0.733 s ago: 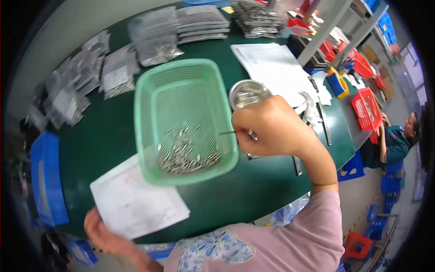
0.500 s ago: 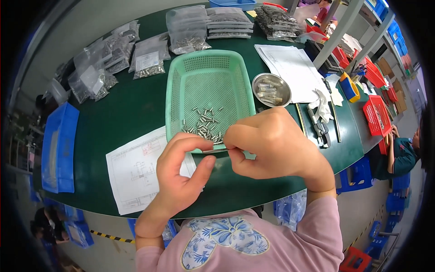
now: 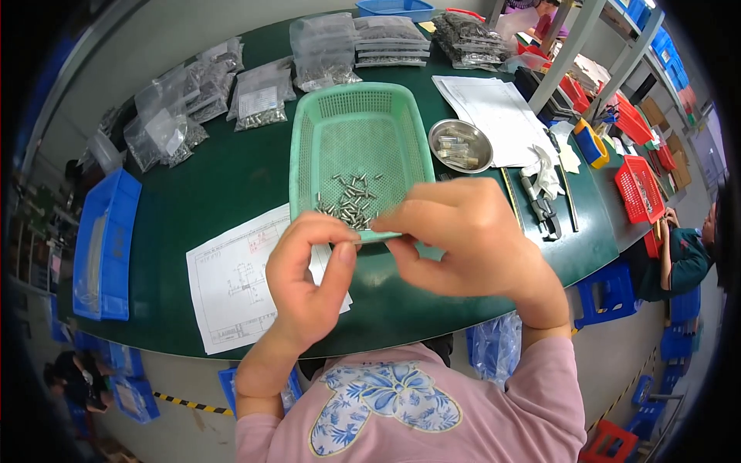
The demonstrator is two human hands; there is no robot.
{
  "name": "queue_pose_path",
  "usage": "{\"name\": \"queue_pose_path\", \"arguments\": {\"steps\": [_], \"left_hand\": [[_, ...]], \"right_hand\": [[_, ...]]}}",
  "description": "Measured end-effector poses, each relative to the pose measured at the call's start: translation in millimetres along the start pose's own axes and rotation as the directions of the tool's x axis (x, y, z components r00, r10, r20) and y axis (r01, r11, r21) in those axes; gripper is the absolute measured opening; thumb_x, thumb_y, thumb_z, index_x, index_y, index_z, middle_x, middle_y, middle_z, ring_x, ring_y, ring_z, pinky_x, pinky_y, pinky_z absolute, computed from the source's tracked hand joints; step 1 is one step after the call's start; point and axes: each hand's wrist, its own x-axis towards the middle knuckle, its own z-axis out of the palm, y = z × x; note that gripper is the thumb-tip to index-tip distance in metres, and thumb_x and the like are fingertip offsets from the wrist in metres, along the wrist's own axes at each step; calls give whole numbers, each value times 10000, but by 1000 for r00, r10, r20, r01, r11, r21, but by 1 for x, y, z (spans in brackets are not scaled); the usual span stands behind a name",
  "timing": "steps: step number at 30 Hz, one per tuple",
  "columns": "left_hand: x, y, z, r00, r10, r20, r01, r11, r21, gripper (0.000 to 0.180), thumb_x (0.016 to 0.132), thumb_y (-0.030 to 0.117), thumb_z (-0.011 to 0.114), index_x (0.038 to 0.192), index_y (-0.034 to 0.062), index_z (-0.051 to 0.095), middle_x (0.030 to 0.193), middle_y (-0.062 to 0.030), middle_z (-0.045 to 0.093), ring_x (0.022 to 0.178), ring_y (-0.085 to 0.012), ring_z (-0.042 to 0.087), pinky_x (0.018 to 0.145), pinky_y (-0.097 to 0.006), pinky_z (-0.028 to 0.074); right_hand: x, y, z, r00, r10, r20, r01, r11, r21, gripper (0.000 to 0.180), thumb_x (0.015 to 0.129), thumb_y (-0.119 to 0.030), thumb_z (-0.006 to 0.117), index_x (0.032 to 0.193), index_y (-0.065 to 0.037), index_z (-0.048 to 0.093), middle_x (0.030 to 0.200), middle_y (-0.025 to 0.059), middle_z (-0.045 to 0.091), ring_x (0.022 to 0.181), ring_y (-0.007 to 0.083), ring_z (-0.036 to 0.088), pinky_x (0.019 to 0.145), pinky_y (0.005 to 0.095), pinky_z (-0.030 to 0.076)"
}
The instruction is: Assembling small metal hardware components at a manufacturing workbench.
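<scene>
My left hand (image 3: 312, 274) is closed, thumb and index finger pinching a small metal pin at the near rim of a green perforated basket (image 3: 305, 147). Just right of it, my right hand (image 3: 467, 235) is raised over the same rim. Its thumb and index finger stand apart, and the fingertips are smeared by motion; nothing shows between them. Several short silvery metal pins (image 3: 353, 194) lie loose in the basket's near part. Under my left wrist is a printed drawing sheet (image 3: 235, 289), partly hidden.
A steel bowl (image 3: 485, 158) holds small clear tubes. Papers (image 3: 494, 116), a micrometer (image 3: 544, 212) and a white cloth (image 3: 546, 181) lie to the right. Bags of metal parts (image 3: 261, 108) line the back. A blue bin (image 3: 108, 247) stands left. A co-worker (image 3: 683, 255) sits at right.
My right hand's fingers have come away from the thin metal piece both hands met at, and its thumb and index finger have parted. My left hand keeps its pinch.
</scene>
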Motion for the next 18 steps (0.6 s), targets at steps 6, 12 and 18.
{"name": "queue_pose_path", "arguments": {"steps": [6, 12, 18], "left_hand": [[73, -43, -6, 980, -156, 123, 142, 983, 116, 90, 814, 80, 561, 821, -2, 598, 796, -60, 593, 763, -147, 560, 687, -276, 440], [89, -147, 13, 865, -206, 457, -306, 505, 807, 83, 707, 142, 646, 755, 74, 653, 798, -101, 604, 782, -278, 576, 697, -381, 462], [103, -179, 30, 758, -492, 427, -283, 342, 896, 110, 683, 166, 634, 640, 66, 620, 747, -105, 615, 779, -315, 576, 704, -416, 461]], "right_hand": [[2, 34, 0, 916, 197, -348, -215, 977, -12, 86, 720, 42, 598, 788, -9, 611, 594, 5, 494, 492, 56, 451, 435, 200, 337], [-14, 72, 18, 823, 409, -393, -372, 912, 172, 50, 728, -29, 629, 772, -26, 606, 482, 9, 364, 419, 122, 345, 414, 279, 276], [-9, 90, 15, 821, 404, -403, -378, 914, 147, 58, 711, -28, 630, 761, -48, 609, 524, 16, 416, 436, 125, 385, 420, 281, 306]]}}
